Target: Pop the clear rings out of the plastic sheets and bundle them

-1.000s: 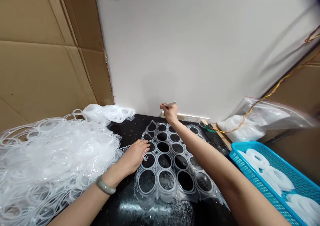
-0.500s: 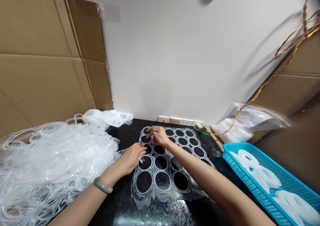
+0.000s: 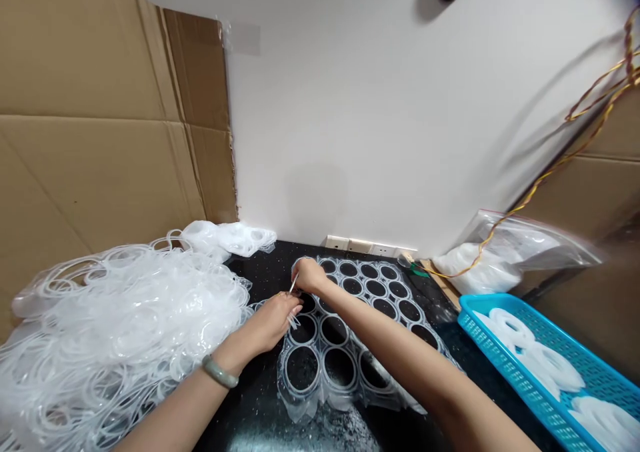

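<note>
A clear silicone sheet of moulded rings [image 3: 350, 325] lies on the black countertop [image 3: 260, 399]. My left hand [image 3: 273, 319], with a green bangle on the wrist, presses on the sheet's left edge and pinches thin white strands between its fingers. Just beyond it, my right hand [image 3: 310, 275] is closed around a small white ring piece at the sheet's far left corner. The two hands almost touch.
A big heap of loose translucent rings [image 3: 110, 325] fills the left. Brown cardboard [image 3: 100, 125] stands behind it. A blue basket [image 3: 545, 365] with white ring stacks sits at the right, a plastic bag [image 3: 500, 252] behind it. Wall sockets [image 3: 370, 247] and a yellow cord [image 3: 560, 165] lie at the back.
My right hand came down from near the wall, where it held a white piece up, to the sheet's far left corner beside my left hand. The view shifted slightly.
</note>
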`<state>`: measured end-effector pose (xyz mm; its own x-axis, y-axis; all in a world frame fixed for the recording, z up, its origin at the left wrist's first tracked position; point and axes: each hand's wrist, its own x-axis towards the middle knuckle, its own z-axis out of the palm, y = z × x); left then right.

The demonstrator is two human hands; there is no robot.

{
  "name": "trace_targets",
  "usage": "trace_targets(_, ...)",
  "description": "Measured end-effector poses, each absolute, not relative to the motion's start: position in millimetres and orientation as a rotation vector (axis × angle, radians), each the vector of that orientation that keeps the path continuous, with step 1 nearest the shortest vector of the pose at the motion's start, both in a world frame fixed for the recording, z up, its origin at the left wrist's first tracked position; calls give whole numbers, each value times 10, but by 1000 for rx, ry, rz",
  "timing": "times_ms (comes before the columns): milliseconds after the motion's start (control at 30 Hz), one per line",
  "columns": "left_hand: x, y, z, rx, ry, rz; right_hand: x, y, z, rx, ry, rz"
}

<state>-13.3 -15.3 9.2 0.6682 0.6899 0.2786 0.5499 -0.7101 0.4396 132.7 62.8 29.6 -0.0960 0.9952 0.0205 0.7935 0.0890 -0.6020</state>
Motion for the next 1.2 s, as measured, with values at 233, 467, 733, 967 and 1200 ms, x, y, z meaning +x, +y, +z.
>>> trace_targets(233, -159, -127, 78, 2496, 1000, 658, 1568, 679, 321, -1583, -1616, 1024)
trace_targets(467, -177, -38, 167, 2209, 993, 625, 1940, 441, 306, -1286, -1257, 1148)
trace_targets(733, 188, 591, 270, 1774, 1272, 545, 1925, 286, 112, -1086, -1385, 1044)
trace_targets(967, 411, 833, 83, 1672, 1357, 532, 1901, 322, 76, -1068, -1566, 1020)
trace_targets(1200, 238, 840, 126, 1821, 1214, 638, 1978, 558, 133, -1270, -1356, 1079)
